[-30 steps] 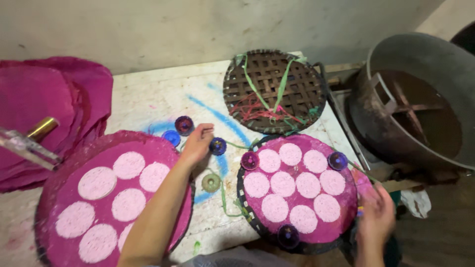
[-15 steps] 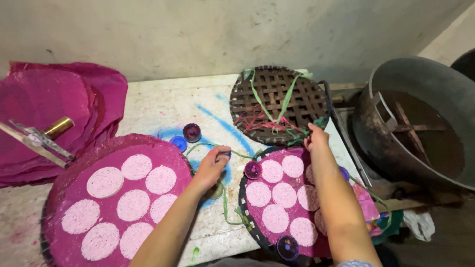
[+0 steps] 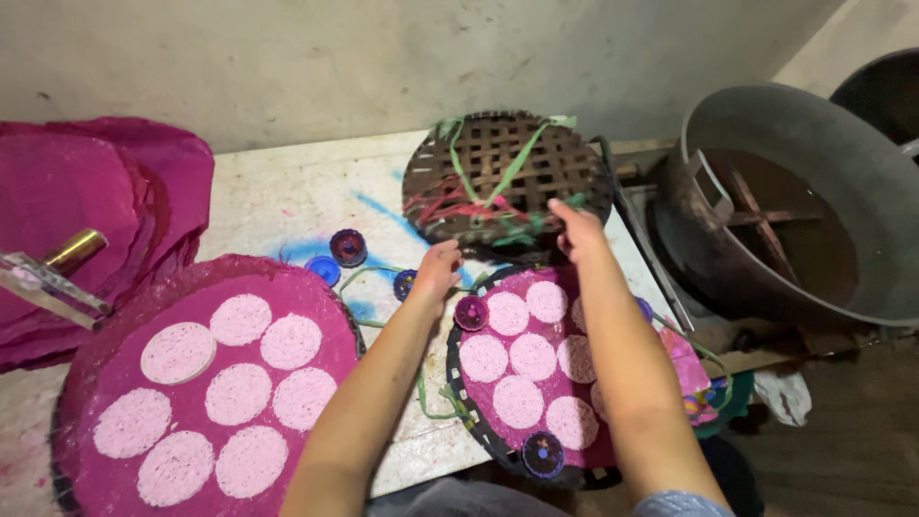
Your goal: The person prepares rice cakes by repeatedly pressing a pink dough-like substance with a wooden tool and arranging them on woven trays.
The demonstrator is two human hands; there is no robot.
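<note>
My left hand (image 3: 437,268) rests at the near edge of a round woven bamboo tray (image 3: 479,158) laced with green and red strips, fingers curled near its rim. On the same tray's near right edge, my right hand (image 3: 577,228) has its fingers bent onto the rim. Whether either hand grips the tray is unclear. Below them lies a round tray (image 3: 474,407) covered in magenta cloth, bearing several pale pink discs (image 3: 520,400) and small dark bottle caps (image 3: 471,312). A larger magenta tray (image 3: 105,335) with more discs lies at the left.
Loose caps (image 3: 348,246) sit on the white, blue-stained table (image 3: 278,206). A pile of magenta cloth (image 3: 86,191) and a clear tool with a brass end (image 3: 53,278) lie at far left. A large metal pot (image 3: 795,211) stands to the right. A wall runs behind.
Both hands have moved away from the caps and the near tray, up to the near rim of the woven bamboo tray. The view has shifted a little closer.
</note>
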